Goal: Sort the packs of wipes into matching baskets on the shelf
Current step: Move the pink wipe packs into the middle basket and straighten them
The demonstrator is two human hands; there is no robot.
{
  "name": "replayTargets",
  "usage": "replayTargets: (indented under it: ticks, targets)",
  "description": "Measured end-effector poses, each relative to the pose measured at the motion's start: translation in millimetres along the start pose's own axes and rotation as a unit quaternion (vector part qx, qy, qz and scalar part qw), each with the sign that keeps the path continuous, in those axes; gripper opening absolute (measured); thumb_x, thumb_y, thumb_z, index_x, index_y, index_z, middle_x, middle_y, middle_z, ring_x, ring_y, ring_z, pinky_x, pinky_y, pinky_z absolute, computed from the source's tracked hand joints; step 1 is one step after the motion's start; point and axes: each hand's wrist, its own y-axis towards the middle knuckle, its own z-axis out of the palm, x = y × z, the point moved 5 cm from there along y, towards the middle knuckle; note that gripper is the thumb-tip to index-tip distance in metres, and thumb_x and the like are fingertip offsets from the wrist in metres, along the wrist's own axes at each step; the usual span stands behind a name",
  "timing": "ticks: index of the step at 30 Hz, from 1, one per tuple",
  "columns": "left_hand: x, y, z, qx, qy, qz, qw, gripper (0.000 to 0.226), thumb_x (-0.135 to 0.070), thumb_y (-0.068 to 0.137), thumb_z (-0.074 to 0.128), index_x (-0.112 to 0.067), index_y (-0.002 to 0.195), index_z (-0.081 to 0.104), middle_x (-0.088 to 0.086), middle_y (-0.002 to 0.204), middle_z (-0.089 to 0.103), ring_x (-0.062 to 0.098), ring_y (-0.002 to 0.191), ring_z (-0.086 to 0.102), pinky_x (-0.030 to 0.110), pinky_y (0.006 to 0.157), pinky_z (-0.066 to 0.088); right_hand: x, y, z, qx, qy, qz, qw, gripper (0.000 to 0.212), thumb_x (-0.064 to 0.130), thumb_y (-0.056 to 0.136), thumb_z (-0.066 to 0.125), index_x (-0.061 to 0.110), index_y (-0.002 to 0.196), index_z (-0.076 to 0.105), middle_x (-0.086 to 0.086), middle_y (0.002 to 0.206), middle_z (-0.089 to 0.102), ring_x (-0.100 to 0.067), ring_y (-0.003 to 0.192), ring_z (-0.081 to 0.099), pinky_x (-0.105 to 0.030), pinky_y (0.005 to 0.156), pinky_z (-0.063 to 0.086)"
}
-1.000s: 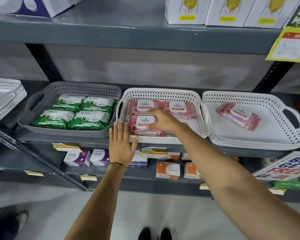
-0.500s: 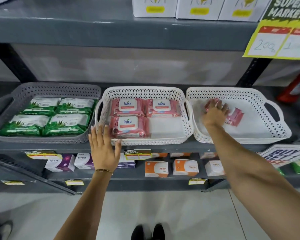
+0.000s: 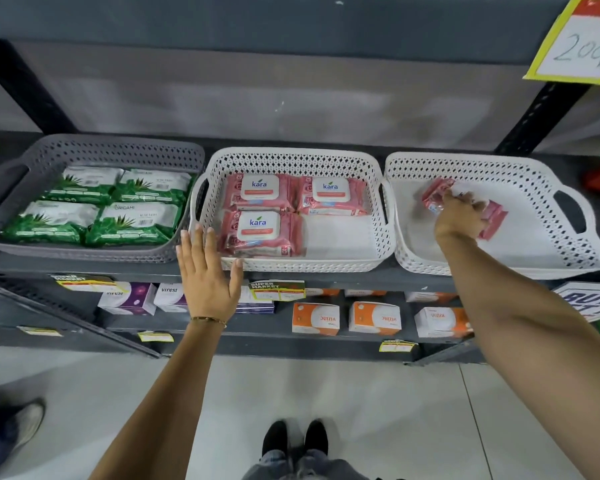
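Three baskets stand side by side on the shelf. The grey basket (image 3: pixel 94 150) on the left holds several green wipe packs (image 3: pixel 94 206). In the middle white basket (image 3: pixel 291 159) lie three pink wipe packs (image 3: pixel 260 233), with its front right corner bare. The right white basket (image 3: pixel 499 168) holds one pink pack (image 3: pixel 492 220), and my right hand (image 3: pixel 459 216) is closed over it, hiding most of it. My left hand (image 3: pixel 207 275) is flat and open against the front edge of the middle basket, fingers spread, holding nothing.
A lower shelf carries purple boxes (image 3: pixel 129 297) and orange-and-white boxes (image 3: pixel 316 318). A yellow price sign (image 3: pixel 582 46) hangs at the top right. My shoes (image 3: pixel 295 438) are on the pale floor; another person's shoe (image 3: pixel 25 420) is at the far left.
My right hand left the middle basket, moved right into the right basket and closed over the lone pink pack. My left hand stayed at the middle basket's front edge.
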Motion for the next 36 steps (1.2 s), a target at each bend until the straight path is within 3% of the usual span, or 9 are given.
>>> replayTargets:
  ticks: [5,8,12,15,18,25,28,32,36]
  targets:
    - [1,0,2,-0.002,-0.001,0.002,1.0,0.071,-0.053,0.092,0.022,-0.004,0.142,0.022,0.022,0.15,0.025,0.033,0.141,0.009,0.039,0.116,-0.001,0,-1,-10,-0.054,-0.019,-0.022,0.998,0.028,-0.004,0.092,0.04,-0.006,0.115,0.056,-0.033,0.12,0.055,-0.05,0.117,0.047,-0.057,0.082,0.051]
    - [2,0,2,-0.001,-0.002,-0.002,1.0,0.071,-0.053,0.091,0.022,-0.003,0.141,0.024,0.022,0.149,0.027,0.033,0.141,0.009,0.04,0.116,0.0,-1,-2,-16,-0.073,-0.002,-0.026,0.997,0.022,-0.002,0.093,0.042,-0.008,0.099,0.062,-0.031,0.102,0.065,-0.042,0.1,0.061,-0.043,0.074,0.05]
    - [2,-1,2,0.002,-0.004,-0.003,1.0,0.07,-0.053,0.091,0.023,-0.003,0.141,0.024,0.022,0.15,0.026,0.033,0.141,0.008,0.041,0.116,0.001,-2,-7,-22,-0.075,-0.006,-0.041,0.996,0.023,-0.005,0.091,0.044,-0.002,0.097,0.065,-0.027,0.094,0.068,-0.038,0.089,0.066,-0.035,0.062,0.044]
    - [1,-1,1,0.003,-0.011,-0.004,1.0,0.071,-0.054,0.092,0.021,-0.004,0.142,0.022,0.021,0.15,0.025,0.032,0.141,0.007,0.041,0.116,0.002,-3,-12,-28,-0.091,0.005,-0.054,0.994,0.028,-0.007,0.087,0.045,0.003,0.101,0.066,-0.025,0.095,0.069,-0.037,0.089,0.065,-0.033,0.063,0.041]
    - [0,-1,0,0.009,-0.017,-0.006,1.0,0.072,-0.055,0.091,0.019,-0.005,0.142,0.021,0.02,0.151,0.023,0.031,0.142,0.006,0.043,0.116,0.003,-5,-17,-34,-0.101,0.03,-0.045,0.993,0.033,-0.006,0.085,0.05,0.009,0.111,0.065,-0.024,0.097,0.069,-0.04,0.09,0.065,-0.038,0.07,0.049]
    - [-1,-2,-3,0.027,-0.025,-0.01,0.999,0.077,-0.059,0.089,0.014,-0.003,0.142,0.022,0.02,0.151,0.022,0.031,0.142,0.006,0.042,0.116,0.002,6,-33,-72,-0.169,0.142,-0.031,0.975,0.029,0.003,0.088,0.055,0.011,0.113,0.065,-0.028,0.093,0.069,-0.042,0.087,0.066,-0.041,0.073,0.05]
    - [-1,-3,-5,0.039,-0.019,-0.007,0.999,0.079,-0.06,0.089,0.013,-0.002,0.142,0.022,0.021,0.152,0.021,0.032,0.142,0.006,0.042,0.115,0.001,28,-50,-96,-0.194,0.157,-0.105,0.963,0.029,0.005,0.09,0.052,0.013,0.114,0.065,-0.024,0.092,0.072,-0.038,0.083,0.068,-0.04,0.072,0.052]
    - [-3,-4,-9,0.047,-0.009,0.004,0.999,0.082,-0.062,0.089,0.009,0.0,0.141,0.024,0.023,0.15,0.023,0.035,0.141,0.009,0.043,0.115,0.001,75,-94,-113,-0.225,0.183,-0.266,0.919,0.03,0.014,0.089,0.053,0.017,0.115,0.067,-0.019,0.087,0.075,-0.031,0.071,0.07,-0.036,0.067,0.054]
    - [-3,-4,-12,0.057,0.002,0.012,0.998,0.087,-0.065,0.086,0.003,-0.002,0.142,0.023,0.02,0.152,0.019,0.03,0.142,0.003,0.044,0.116,-0.002,106,-127,-94,-0.194,0.137,-0.337,0.911,0.036,0.001,0.086,0.055,0.022,0.112,0.069,-0.005,0.107,0.074,-0.025,0.099,0.068,-0.034,0.077,0.054]
